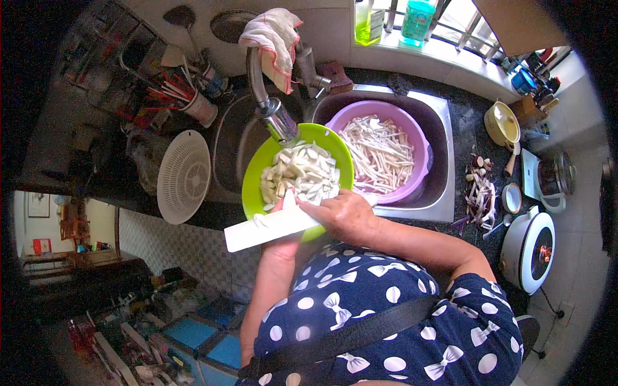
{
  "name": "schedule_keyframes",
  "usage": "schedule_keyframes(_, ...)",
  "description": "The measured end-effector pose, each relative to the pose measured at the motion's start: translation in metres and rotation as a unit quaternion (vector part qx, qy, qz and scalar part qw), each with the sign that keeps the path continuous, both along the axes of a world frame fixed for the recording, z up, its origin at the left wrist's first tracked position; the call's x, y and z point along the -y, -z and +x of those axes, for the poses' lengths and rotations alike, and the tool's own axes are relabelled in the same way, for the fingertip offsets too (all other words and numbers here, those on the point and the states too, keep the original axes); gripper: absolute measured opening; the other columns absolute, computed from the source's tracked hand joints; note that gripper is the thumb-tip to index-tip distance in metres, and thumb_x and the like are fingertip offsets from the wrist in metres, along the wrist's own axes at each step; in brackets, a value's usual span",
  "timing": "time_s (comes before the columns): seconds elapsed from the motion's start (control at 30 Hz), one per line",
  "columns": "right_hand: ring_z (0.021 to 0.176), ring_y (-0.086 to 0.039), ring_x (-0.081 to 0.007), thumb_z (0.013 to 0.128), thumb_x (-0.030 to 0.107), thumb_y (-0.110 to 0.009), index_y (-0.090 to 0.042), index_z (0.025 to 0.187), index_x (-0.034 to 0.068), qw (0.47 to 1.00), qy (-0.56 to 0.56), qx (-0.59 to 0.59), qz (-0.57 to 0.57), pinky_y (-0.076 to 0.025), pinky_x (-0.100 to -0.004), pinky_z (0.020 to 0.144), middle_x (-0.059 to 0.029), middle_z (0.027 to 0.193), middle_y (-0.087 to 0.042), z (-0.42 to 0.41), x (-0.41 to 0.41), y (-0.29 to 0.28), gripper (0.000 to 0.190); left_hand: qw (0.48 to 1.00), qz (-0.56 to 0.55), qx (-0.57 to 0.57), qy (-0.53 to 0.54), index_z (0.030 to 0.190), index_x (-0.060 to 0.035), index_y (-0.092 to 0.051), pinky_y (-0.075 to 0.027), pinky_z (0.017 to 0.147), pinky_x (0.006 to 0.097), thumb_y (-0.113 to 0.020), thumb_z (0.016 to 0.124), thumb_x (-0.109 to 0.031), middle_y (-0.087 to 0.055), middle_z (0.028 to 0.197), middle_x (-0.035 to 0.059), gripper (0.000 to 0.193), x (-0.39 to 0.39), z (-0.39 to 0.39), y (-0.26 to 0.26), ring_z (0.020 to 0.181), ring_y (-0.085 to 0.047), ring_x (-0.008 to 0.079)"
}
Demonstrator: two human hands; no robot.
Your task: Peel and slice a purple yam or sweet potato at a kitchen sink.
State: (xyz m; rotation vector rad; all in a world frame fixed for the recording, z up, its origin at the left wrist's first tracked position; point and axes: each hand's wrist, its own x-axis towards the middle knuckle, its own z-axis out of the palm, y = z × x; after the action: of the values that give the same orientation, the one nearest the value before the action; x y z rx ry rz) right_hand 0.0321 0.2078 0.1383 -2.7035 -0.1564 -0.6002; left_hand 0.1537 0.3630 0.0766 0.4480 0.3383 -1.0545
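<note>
My right hand grips a kitchen knife whose broad, bright blade points to the left. Partly behind that blade, my left hand holds a pale, peeled vegetable piece upright against the edge. A small white slice clings to the blade. Both hands are over the near rim of a lime-green basin, which holds many cut white pieces. To its right, a purple plastic basin in the sink contains long, thin white strips. Most of my left fingers are hidden.
A steel faucet draped with a cloth reaches over the green basin. A white colander stands at left. On the right counter lie purple-and-white peelings, a small bowl, a spoon and a lidded electric cooker.
</note>
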Motion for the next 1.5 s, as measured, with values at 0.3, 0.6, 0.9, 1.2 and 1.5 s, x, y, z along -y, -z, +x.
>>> schedule_keyframes(0.3, 0.053, -0.061, -0.0227, 0.072, 0.014, -0.058, -0.061, 0.109, 0.013, 0.999, 0.036, -0.028, -0.001, -0.048, -0.0366, 0.049, -0.0053, 0.064, -0.062, 0.003, 0.016, 0.023, 0.037, 0.988, 0.107, -0.015, -0.107, 0.12, -0.0051, -0.052, -0.051, 0.08, 0.0381, -0.046, 0.095, -0.023, -0.057, 0.119, 0.0165, 0.031, 0.008, -0.012, -0.036, 0.1, -0.058, 0.0247)
schedule_keyframes(0.6, 0.056, -0.064, -0.0263, 0.075, 0.015, -0.058, -0.061, 0.11, 0.016, 0.992, 0.077, -0.081, 0.05, -0.05, -0.0395, 0.047, -0.0084, 0.066, -0.064, 0.006, 0.018, 0.012, 0.035, 0.988, 0.09, -0.096, -0.075, 0.115, -0.0093, -0.054, -0.052, 0.069, 0.0369, -0.05, 0.092, -0.025, -0.06, 0.101, 0.0118, 0.028, 0.009, -0.006, -0.034, 0.085, -0.057, 0.0267)
schedule_keyframes(0.9, 0.05, -0.059, -0.0175, 0.074, 0.015, -0.057, -0.059, 0.115, 0.014, 1.0, -0.011, -0.025, -0.012, -0.044, -0.0328, 0.049, -0.0012, 0.059, -0.058, 0.001, -0.001, -0.004, 0.04, 0.996, 0.08, 0.038, -0.007, 0.097, -0.0041, -0.064, -0.054, 0.071, 0.034, -0.054, 0.091, -0.024, -0.067, 0.086, 0.008, 0.023, 0.009, -0.003, -0.013, 0.075, -0.065, 0.0194)
schedule_keyframes(1.2, 0.051, -0.059, -0.021, 0.072, 0.014, -0.058, -0.059, 0.112, 0.013, 0.997, 0.06, -0.034, -0.043, -0.047, -0.0356, 0.049, -0.0037, 0.062, -0.06, 0.005, 0.016, 0.034, 0.041, 0.983, 0.135, 0.038, -0.121, 0.112, -0.0057, -0.055, -0.048, 0.073, 0.034, -0.047, 0.094, -0.026, -0.06, 0.107, 0.01, 0.028, 0.015, -0.024, -0.05, 0.096, -0.056, 0.0218)
schedule_keyframes(1.5, 0.052, -0.061, -0.0216, 0.073, 0.016, -0.058, -0.059, 0.113, 0.015, 1.0, -0.003, -0.018, 0.013, -0.048, -0.0362, 0.049, -0.0034, 0.062, -0.061, 0.001, -0.002, 0.005, 0.04, 0.999, 0.011, 0.01, -0.049, 0.108, -0.002, -0.058, -0.048, 0.086, 0.0398, -0.045, 0.094, -0.031, -0.063, 0.098, 0.0117, 0.035, -0.006, -0.007, -0.013, 0.091, -0.059, 0.0247)
